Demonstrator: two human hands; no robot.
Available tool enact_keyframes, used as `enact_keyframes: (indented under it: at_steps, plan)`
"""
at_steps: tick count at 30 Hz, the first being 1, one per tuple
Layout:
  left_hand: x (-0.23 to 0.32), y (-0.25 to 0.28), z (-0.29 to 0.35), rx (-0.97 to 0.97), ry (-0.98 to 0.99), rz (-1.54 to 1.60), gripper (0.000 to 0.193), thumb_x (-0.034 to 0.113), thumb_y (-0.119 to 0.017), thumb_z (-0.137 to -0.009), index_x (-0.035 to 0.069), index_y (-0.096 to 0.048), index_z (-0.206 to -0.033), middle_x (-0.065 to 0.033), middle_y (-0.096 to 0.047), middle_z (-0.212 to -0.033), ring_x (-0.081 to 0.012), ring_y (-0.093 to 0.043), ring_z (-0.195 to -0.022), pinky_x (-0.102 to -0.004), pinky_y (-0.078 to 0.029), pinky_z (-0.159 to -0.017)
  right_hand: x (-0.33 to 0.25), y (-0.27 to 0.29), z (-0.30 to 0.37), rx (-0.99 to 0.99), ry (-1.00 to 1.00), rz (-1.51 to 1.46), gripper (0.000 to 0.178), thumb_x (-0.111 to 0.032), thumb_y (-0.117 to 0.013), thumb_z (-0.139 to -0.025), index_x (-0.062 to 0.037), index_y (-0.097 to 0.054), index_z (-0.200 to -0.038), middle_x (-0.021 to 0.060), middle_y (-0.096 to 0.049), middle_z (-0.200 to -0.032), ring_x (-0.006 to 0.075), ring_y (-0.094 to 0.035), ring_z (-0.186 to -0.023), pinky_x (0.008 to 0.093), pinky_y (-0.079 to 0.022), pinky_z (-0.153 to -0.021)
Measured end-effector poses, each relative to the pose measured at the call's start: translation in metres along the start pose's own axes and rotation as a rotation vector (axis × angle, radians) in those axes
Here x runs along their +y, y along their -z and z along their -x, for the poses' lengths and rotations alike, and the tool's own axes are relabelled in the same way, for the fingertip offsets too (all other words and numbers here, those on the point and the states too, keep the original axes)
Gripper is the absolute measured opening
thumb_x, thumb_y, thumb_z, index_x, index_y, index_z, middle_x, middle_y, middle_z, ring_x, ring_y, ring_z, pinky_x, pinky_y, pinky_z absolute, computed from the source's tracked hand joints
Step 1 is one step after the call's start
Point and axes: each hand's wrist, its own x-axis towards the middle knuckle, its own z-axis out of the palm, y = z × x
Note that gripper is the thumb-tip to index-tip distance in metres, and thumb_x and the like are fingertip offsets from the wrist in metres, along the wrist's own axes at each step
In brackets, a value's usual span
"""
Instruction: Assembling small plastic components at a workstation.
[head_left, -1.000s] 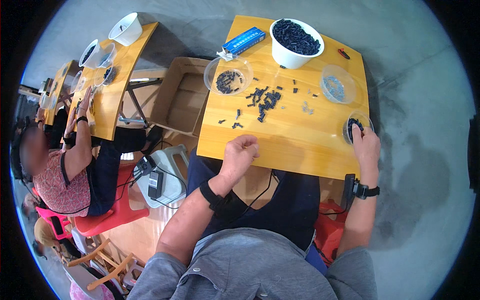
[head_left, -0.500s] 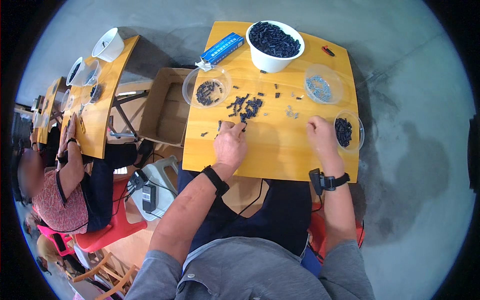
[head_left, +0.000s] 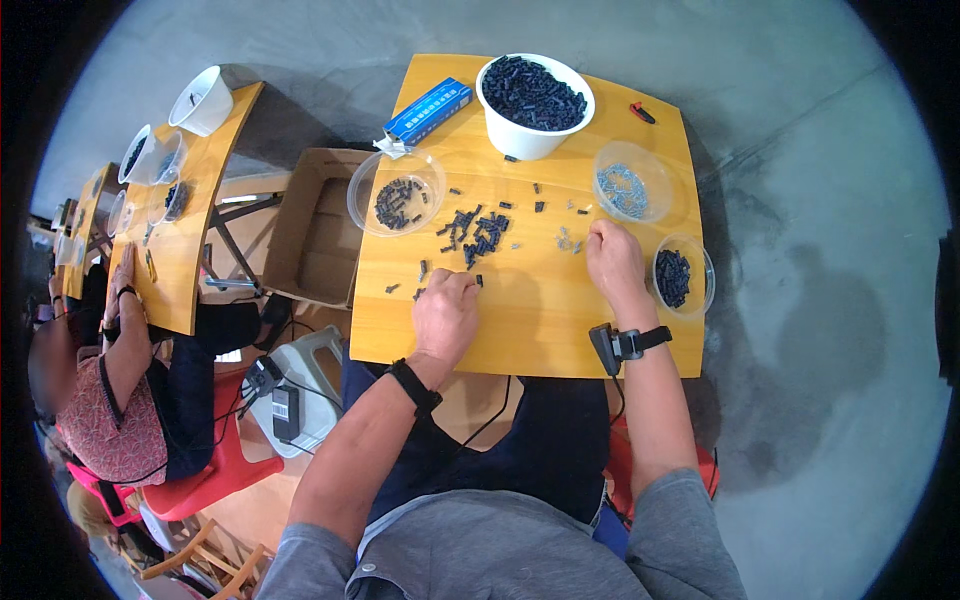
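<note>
My left hand (head_left: 445, 318) is closed in a pinch near the table's front, with a small black plastic piece (head_left: 479, 281) at its fingertips. Just beyond it lies a loose pile of black plastic pieces (head_left: 487, 236). A few stray pieces sit by its knuckles. My right hand (head_left: 614, 262) has its fingers drawn together beside a few small silvery screws (head_left: 567, 241); whatever is between those fingertips is hidden. Close to that hand are a clear tub of silvery screws (head_left: 625, 190) and a clear tub of black pieces (head_left: 673, 278).
At the far edge stands a white bucket (head_left: 533, 145) full of black pieces, beside a blue box (head_left: 428, 112). A round clear tub (head_left: 398, 205) holds more pieces. A red-and-black tool (head_left: 642, 112) lies far right. Left are a cardboard box (head_left: 318, 225) and a person at another table (head_left: 180, 270).
My left hand has drawn back from the black pile toward the near edge. My right hand has moved farther out and left, up to the loose screws. The whole view has shifted slightly.
</note>
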Motion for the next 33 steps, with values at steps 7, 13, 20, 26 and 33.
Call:
enact_keyframes:
  at_steps: [7,13,20,26,33]
  plan:
    - [0.005,-0.004,0.015,-0.063,0.29,0.412,0.011,0.009,-0.061,-0.085,0.0,-0.061,-0.091,-0.0172,-0.064,-0.082,-0.0234,-0.063,-0.071,-0.0321,-0.049,-0.065,0.008,0.0,0.006,-0.019,-0.038,0.019,0.007,-0.008,-0.057,-0.08,-0.0019,-0.059,-0.082,0.0202,-0.061,-0.078,0.0384,-0.059,-0.077,0.0471,-0.047,-0.068]
    - [-0.001,-0.001,0.016,-0.113,0.377,0.535,0.02,0.008,-0.062,-0.085,-0.005,-0.061,-0.099,-0.0131,-0.066,-0.079,-0.0157,-0.062,-0.072,-0.0279,-0.049,-0.066,-0.019,0.014,0.013,-0.202,-0.271,-0.06,0.008,-0.01,-0.061,-0.078,-0.0028,-0.062,-0.081,0.0189,-0.062,-0.081,0.0368,-0.061,-0.08,0.0442,-0.049,-0.069]
    - [-0.015,-0.005,0.018,-0.24,0.341,0.516,0.023,0.011,-0.062,-0.087,-0.003,-0.061,-0.106,-0.0045,-0.062,-0.084,-0.0084,-0.056,-0.065,-0.0214,-0.048,-0.051,-0.018,-0.004,0.014,-0.192,-0.093,0.015,0.013,-0.008,-0.062,-0.076,-0.0028,-0.063,-0.087,0.0175,-0.063,-0.087,0.0351,-0.061,-0.082,0.0416,-0.049,-0.07]
    - [-0.021,-0.006,0.021,-0.256,0.323,0.555,0.022,0.009,-0.063,-0.085,-0.003,-0.062,-0.104,-0.0047,-0.063,-0.082,-0.0085,-0.057,-0.065,-0.0222,-0.048,-0.053,-0.013,-0.004,0.02,-0.027,-0.061,-0.218,0.017,-0.001,-0.058,-0.077,-0.0006,-0.061,-0.094,0.0187,-0.062,-0.087,0.0354,-0.06,-0.082,0.0425,-0.048,-0.071]
    - [-0.007,0.009,0.016,-0.32,0.373,0.59,0.017,0.006,-0.064,-0.084,-0.002,-0.064,-0.099,-0.0046,-0.063,-0.078,-0.0086,-0.056,-0.059,-0.0219,-0.048,-0.055,-0.004,-0.005,0.013,-0.025,0.051,-0.127,0.014,0.0,-0.056,-0.078,-0.0004,-0.062,-0.09,0.0192,-0.061,-0.084,0.0364,-0.06,-0.079,0.0436,-0.048,-0.07]
